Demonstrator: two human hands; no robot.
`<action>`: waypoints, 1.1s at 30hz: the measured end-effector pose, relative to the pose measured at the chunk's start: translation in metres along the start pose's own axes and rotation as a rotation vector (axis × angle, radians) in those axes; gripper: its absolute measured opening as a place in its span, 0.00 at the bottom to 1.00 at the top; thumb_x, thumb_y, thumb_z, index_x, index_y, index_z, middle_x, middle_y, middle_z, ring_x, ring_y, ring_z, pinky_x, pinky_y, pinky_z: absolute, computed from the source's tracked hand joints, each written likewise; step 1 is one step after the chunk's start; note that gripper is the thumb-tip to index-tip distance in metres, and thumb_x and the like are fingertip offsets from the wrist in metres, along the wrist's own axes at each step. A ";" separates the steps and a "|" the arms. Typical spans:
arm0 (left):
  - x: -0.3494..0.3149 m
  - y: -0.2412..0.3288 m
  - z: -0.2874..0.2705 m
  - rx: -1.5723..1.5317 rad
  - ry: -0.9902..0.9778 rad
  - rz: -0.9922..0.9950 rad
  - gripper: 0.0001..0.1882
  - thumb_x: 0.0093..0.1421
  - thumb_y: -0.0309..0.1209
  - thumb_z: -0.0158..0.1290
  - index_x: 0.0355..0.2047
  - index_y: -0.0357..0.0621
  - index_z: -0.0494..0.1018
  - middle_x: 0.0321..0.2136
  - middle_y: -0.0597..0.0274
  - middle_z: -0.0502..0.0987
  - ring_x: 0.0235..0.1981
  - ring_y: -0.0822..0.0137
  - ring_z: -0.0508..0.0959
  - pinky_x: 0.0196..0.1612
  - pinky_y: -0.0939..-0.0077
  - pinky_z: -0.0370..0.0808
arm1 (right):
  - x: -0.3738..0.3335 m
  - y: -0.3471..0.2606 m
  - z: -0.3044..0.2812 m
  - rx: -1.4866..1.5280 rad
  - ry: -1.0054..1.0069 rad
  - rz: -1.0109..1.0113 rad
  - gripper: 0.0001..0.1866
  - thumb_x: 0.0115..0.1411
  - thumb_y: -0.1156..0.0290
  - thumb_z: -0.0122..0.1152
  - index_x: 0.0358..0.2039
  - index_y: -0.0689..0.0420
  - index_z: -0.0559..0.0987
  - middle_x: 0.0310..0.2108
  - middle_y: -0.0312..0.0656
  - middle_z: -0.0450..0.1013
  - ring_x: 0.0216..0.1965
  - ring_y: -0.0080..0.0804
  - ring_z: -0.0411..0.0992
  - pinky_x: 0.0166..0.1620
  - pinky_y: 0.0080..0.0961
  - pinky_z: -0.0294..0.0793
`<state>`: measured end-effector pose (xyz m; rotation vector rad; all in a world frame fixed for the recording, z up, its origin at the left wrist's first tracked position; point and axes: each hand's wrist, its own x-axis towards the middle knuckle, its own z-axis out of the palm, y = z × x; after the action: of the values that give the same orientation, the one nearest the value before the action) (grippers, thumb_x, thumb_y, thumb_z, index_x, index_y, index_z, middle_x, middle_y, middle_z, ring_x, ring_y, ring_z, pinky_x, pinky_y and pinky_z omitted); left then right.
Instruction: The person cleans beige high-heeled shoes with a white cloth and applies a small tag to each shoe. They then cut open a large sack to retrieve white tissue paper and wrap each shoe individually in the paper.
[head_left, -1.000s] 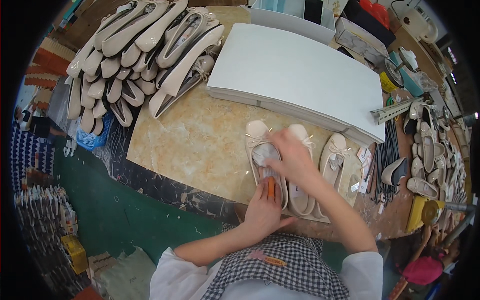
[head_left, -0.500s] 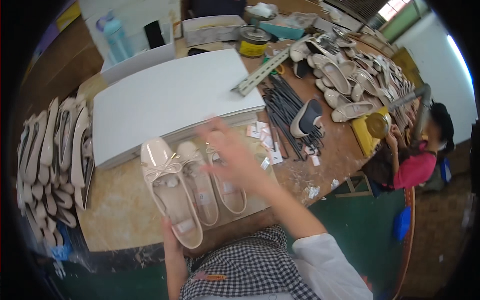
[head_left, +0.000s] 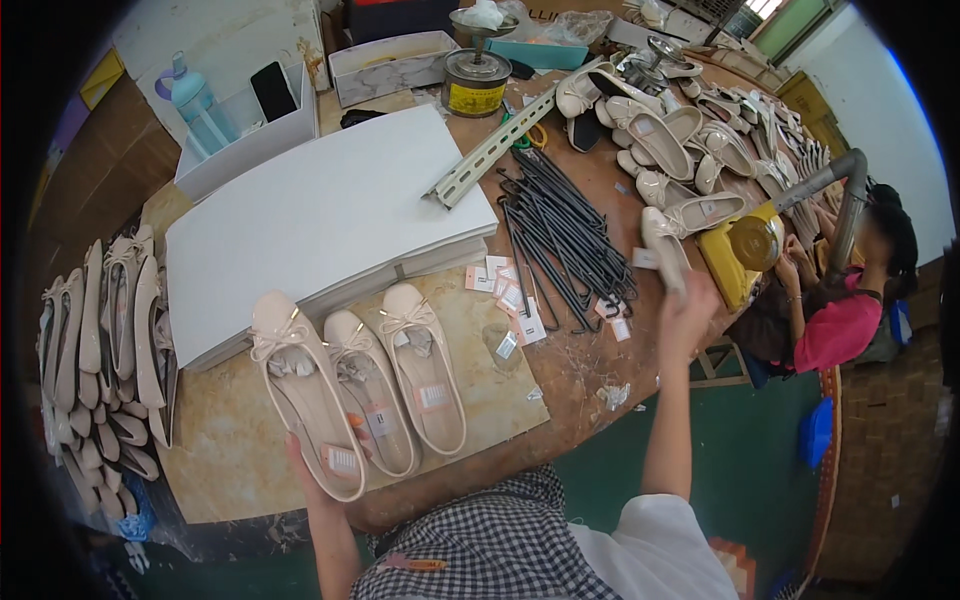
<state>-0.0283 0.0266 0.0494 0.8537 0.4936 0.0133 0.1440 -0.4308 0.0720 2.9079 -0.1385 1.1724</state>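
My left hand is closed around the heel end of a beige ballet flat with a bow, its toe pointing away from me. Right beside it, two more such shoes, a middle shoe and a right-hand shoe, lie sole down on the table. Paper stuffing shows in their toes, and labels are on their insoles. Out to the right, my right hand grips another beige flat shoe by one end. A small white tag shows beside that shoe. This hand is slightly blurred.
A stack of white sheets covers the table's middle. Black hooked rods and a slotted metal bar lie right of it. Shoes are piled at left and far right. A co-worker sits at right beside a yellow machine.
My right hand has moved from above the three shoes to the right. The shoe that lay on the black rods is now in it. My left hand still holds its shoe.
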 end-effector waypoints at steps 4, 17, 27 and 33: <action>0.008 -0.001 0.027 -0.038 0.032 0.059 0.45 0.57 0.67 0.32 0.46 0.32 0.68 0.36 0.51 0.75 0.31 0.59 0.78 0.32 0.66 0.78 | -0.031 -0.077 0.035 0.220 -0.584 -0.112 0.11 0.52 0.68 0.63 0.33 0.60 0.74 0.35 0.48 0.74 0.31 0.44 0.75 0.36 0.36 0.74; 0.023 -0.033 -0.037 -0.125 0.113 -0.014 0.47 0.57 0.68 0.29 0.56 0.35 0.61 0.43 0.48 0.75 0.38 0.56 0.79 0.39 0.62 0.78 | 0.007 -0.127 -0.022 0.775 -0.630 0.221 0.07 0.56 0.73 0.59 0.34 0.61 0.77 0.17 0.39 0.74 0.17 0.21 0.69 0.22 0.20 0.66; 0.012 0.008 0.012 0.283 0.093 0.400 0.44 0.61 0.63 0.37 0.61 0.34 0.54 0.53 0.52 0.67 0.52 0.67 0.69 0.53 0.74 0.67 | -0.038 -0.271 -0.137 1.291 -1.264 0.089 0.14 0.55 0.75 0.60 0.44 0.59 0.77 0.12 0.36 0.70 0.14 0.19 0.70 0.20 0.15 0.65; 0.009 0.001 0.017 0.179 0.053 0.406 0.45 0.60 0.63 0.39 0.61 0.33 0.52 0.53 0.53 0.67 0.53 0.67 0.69 0.54 0.73 0.66 | -0.032 -0.289 -0.123 1.322 -1.291 -0.066 0.16 0.59 0.73 0.57 0.49 0.60 0.75 0.10 0.35 0.60 0.12 0.18 0.56 0.18 0.20 0.56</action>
<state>-0.0125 0.0169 0.0557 1.1207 0.3675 0.3698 0.0596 -0.1356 0.1474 3.9195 1.0828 -1.3584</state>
